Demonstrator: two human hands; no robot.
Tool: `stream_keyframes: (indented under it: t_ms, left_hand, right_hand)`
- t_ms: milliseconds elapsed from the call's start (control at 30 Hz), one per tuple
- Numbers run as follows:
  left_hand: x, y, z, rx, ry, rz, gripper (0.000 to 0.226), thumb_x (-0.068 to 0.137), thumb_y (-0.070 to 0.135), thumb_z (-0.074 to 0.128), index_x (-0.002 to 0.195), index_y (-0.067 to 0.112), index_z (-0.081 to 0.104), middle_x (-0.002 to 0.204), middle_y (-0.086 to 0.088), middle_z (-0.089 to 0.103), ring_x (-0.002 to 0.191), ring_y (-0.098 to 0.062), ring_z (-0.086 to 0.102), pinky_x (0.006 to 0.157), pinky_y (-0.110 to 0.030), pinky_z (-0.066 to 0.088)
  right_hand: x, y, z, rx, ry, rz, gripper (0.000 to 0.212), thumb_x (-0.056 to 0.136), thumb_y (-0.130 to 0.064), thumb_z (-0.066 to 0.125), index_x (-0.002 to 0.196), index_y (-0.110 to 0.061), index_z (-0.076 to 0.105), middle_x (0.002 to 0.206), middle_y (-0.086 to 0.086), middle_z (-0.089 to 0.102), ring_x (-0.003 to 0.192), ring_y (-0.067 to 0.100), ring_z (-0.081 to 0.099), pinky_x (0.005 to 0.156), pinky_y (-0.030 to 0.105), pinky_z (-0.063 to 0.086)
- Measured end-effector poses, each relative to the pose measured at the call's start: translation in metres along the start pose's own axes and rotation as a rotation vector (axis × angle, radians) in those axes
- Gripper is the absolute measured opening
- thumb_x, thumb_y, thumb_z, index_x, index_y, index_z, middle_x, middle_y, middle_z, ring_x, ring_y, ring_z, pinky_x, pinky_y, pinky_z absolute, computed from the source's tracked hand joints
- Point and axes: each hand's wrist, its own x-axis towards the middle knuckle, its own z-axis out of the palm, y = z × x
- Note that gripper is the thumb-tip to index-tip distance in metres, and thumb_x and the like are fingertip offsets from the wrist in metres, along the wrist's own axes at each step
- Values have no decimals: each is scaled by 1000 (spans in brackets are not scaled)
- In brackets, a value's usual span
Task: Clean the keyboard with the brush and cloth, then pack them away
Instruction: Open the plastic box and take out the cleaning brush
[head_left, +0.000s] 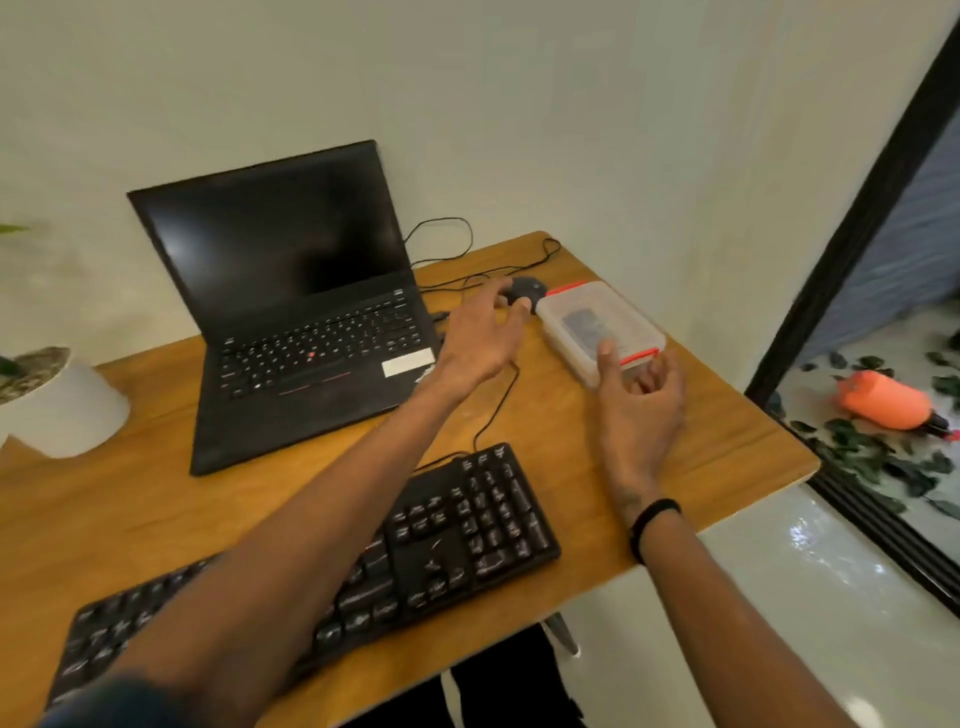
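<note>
Early: clear plastic box w/ red clips (602, 325) looks shut, beyond black keyboard (322, 577). Left hand (480, 338), right hand (641, 410) spread, empty, reaching it; cleaning + packing left.

We are looking through one head-worn wide-angle camera, facing forward and down over the counter (156, 519) from close above. Both forearms are reaching away from us into the frame, the keyboard (467, 530) lying nearer us than either grip, the laptop (291, 291) and wall standing beyond.
</note>
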Motion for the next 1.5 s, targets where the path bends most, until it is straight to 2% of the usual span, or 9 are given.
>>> stream_keyframes:
  t_ms: [133,267,400,500,600,800,967,1133,1500]
  left_hand:
    - [54,5,39,153,-204,-39,52,110,41,44,151,9,50,152,-12,55,139,-31,51,110,-38,41]
    - [69,5,59,110,-175,-106,53,109,43,44,138,1,58,141,-20,61,131,-38,56,104,-44,45]
    - [53,4,55,132,-81,-69,47,109,40,47,93,4,72,92,-17,71,84,-30,65,71,-36,50]
    - [25,2,39,163,-58,-77,51,107,41,53,62,18,59,59,1,53,52,-14,44,49,-22,32]
    - [-11,3,29,173,-134,-113,49,105,43,58,67,14,68,60,-2,68,54,-22,64,54,-35,51]
    - [-81,18,36,-4,-107,-209,39,107,32,58,81,10,75,58,-1,74,56,-10,74,61,-25,63]
    - [-102,20,50,-108,-16,-277,35,109,31,55,89,10,75,59,-3,74,57,-14,75,45,-17,51]
    - [-112,22,58,-111,54,-236,34,110,26,53,89,8,74,58,-3,73,52,-10,72,49,-16,53]
    - [-114,19,56,-183,59,-332,31,109,19,54,84,7,69,61,-7,74,53,-13,73,47,-26,52]
  right_hand:
    - [13,8,1,-38,7,24,86,88,-50,76,156,-17,36,153,4,49,133,14,54,101,20,44]
    - [14,10,-5,-39,-56,28,80,92,-47,72,158,-22,35,155,-2,48,139,13,47,113,32,43]
    - [14,6,-15,74,-83,-13,51,100,-36,63,148,-22,51,137,-7,62,122,3,61,93,20,56]
    - [14,7,-34,104,-100,-58,38,106,-34,54,141,-19,60,126,-7,69,110,3,68,83,21,59]
    - [18,7,-61,68,-165,-38,34,107,-38,52,131,-21,68,114,-7,74,100,8,71,77,22,60]
    - [38,3,-98,-25,-272,53,32,99,-51,60,95,-25,79,99,7,76,91,18,70,83,38,57]
    - [40,1,-101,-51,-306,55,46,96,-57,60,97,-14,78,100,18,72,86,20,66,86,53,57]
    - [42,1,-99,-36,-309,71,35,98,-50,59,93,-23,80,96,10,75,87,20,66,82,43,56]
    - [58,4,-96,-29,-259,200,35,96,-36,62,90,-3,71,86,12,68,82,20,59,75,38,51]
